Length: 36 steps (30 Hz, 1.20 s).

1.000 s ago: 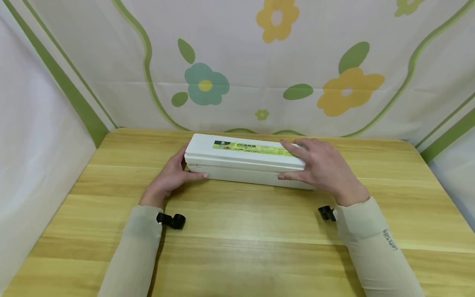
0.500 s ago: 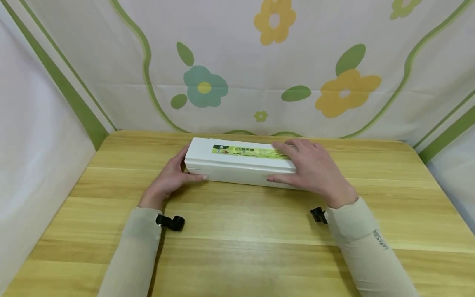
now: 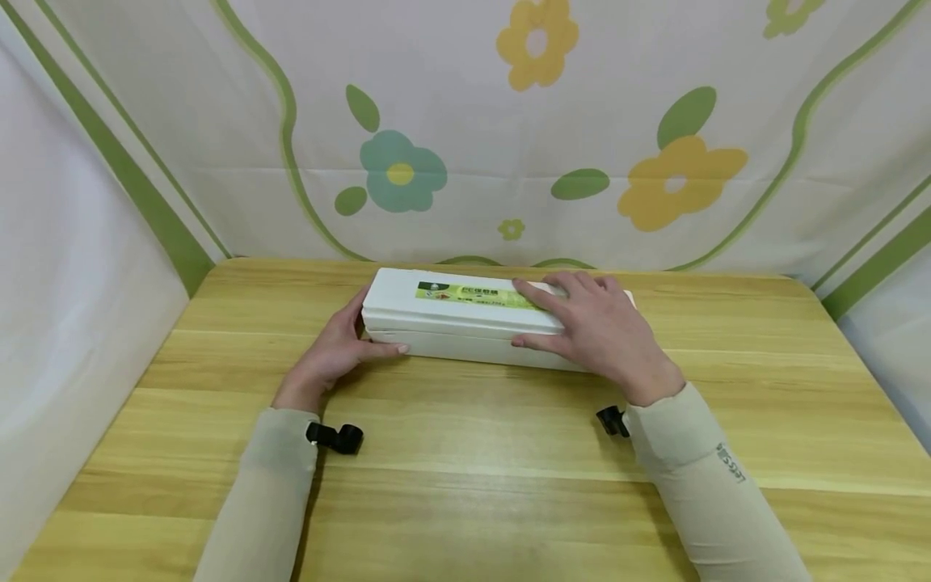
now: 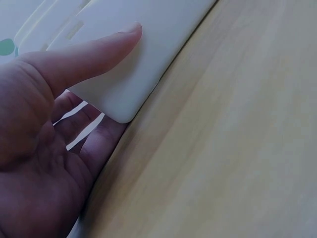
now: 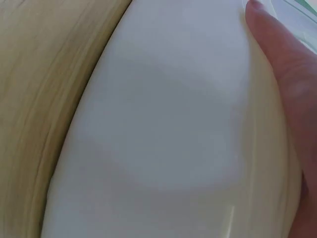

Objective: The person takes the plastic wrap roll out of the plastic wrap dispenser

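Note:
A long white cling film box (image 3: 465, 346) lies on the wooden table, with a yellow-green label (image 3: 465, 293) on its lid (image 3: 396, 289). At the box's left end, my left hand (image 3: 330, 352) grips it, thumb along the front face and the other fingers behind the end. In the left wrist view that thumb (image 4: 94, 54) lies flat against the white side. My right hand (image 3: 600, 327) grips the lid from above toward the right, its thumb at the front seam and its fingers over the top, covering part of the label. A seam line runs between lid and base.
The wooden table (image 3: 465, 469) extends in front of the box and to both sides. Behind it hangs a white curtain (image 3: 480, 121) with printed flowers, close to the table's back edge. Black camera mounts, one on the left sleeve (image 3: 338, 437) and one on the right, stick out inward.
My right hand has slid left along the lid, and the box's right end now shows behind it. The seam narrowed, then shows more plainly again. My left hand has stayed put.

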### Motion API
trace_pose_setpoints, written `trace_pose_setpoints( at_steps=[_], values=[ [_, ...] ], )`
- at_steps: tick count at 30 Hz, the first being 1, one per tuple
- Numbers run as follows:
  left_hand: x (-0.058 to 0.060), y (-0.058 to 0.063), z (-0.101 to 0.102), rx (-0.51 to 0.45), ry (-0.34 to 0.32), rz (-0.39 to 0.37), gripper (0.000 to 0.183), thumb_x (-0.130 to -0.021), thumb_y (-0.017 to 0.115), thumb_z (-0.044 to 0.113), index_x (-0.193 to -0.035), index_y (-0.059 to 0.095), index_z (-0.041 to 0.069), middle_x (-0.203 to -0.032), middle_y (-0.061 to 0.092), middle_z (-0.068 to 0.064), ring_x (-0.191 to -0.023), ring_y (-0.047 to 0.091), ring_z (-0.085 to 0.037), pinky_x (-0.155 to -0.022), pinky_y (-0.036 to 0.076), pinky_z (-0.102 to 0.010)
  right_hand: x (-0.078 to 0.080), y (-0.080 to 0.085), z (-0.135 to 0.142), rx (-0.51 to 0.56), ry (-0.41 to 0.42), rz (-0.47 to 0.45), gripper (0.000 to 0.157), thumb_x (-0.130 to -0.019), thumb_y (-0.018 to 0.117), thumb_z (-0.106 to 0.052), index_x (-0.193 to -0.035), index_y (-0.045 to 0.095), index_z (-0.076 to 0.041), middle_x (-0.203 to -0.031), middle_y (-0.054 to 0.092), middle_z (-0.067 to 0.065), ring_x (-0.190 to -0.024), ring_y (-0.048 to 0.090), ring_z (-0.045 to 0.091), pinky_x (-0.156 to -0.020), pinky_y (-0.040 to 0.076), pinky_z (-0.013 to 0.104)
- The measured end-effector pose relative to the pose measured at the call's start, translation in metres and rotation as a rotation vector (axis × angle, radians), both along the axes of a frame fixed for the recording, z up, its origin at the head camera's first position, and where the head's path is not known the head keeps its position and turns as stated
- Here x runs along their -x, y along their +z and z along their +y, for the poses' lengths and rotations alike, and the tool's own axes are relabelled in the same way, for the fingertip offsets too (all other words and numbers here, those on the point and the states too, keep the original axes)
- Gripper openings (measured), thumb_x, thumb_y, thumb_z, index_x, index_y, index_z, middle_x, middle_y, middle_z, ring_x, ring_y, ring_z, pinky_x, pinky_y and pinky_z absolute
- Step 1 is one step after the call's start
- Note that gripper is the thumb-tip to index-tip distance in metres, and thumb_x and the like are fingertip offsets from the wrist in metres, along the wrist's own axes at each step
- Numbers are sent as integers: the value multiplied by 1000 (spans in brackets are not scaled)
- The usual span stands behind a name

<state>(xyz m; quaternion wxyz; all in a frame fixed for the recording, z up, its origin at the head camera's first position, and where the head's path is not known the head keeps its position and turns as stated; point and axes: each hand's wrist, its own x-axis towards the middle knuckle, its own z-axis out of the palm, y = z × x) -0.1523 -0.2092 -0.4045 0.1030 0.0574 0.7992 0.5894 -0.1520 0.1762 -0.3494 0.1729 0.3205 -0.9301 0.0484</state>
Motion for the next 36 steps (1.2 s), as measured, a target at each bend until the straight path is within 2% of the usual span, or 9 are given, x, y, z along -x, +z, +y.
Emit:
trace_pose_setpoints(
  at_steps=[6, 9, 15, 19, 23, 28, 36],
  values=[
    [0, -1, 0, -2, -4, 0, 106, -80, 95, 7, -167, 38, 25, -166, 44, -3, -161, 29, -23, -132, 22, -53, 2, 1, 3, 104, 28, 90, 78, -87, 77, -68, -155, 60, -32, -134, 72, 12, -112, 72, 34, -90, 55, 57],
    [0, -1, 0, 0, -2, -4, 108, -80, 96, 7, -168, 36, 28, -170, 40, -2, -162, 28, -25, -132, 22, -55, 2, 3, 4, 138, 44, 125, 77, -86, 79, -66, -153, 62, -31, -130, 73, 12, -105, 73, 33, -82, 55, 54],
    [0, 2, 0, 6, -9, -16, 115, -82, 96, 11, -171, 28, 38, -173, 37, 0, -160, 31, -26, -130, 26, -56, 5, 7, 5, 150, 48, 176, 79, -82, 83, -62, -151, 65, -29, -124, 73, 16, -109, 67, 38, -82, 49, 52],
    [0, 1, 0, 3, -10, -22, 116, -82, 95, 12, -171, 26, 37, -172, 38, -2, -157, 35, -28, -130, 27, -56, 8, 12, 5, 134, 51, 199, 79, -81, 84, -63, -150, 66, -29, -121, 72, 18, -107, 65, 39, -80, 48, 51],
    [-1, -1, -2, 12, -2, -33, 116, -81, 96, 14, -171, 27, 36, -171, 40, -3, -156, 36, -29, -131, 25, -56, 9, 14, 6, 115, 45, 185, 78, -83, 82, -65, -150, 65, -31, -122, 71, 18, -109, 64, 40, -81, 48, 53],
    [-2, -1, -5, 19, 4, -41, 116, -82, 96, 15, -172, 25, 37, -174, 34, -1, -162, 29, -27, -132, 23, -57, 9, 14, 7, 115, 32, 143, 74, -86, 79, -64, -152, 64, -33, -126, 70, 19, -113, 62, 41, -84, 47, 55],
    [-2, -2, -3, 8, 13, -31, 115, -82, 96, 14, -171, 28, 35, -174, 35, 0, -155, 37, -30, -130, 26, -58, 10, 14, 26, 153, -24, 45, 74, -84, 87, -56, -151, 64, -34, -132, 68, 20, -122, 60, 41, -92, 43, 58]
  ],
)
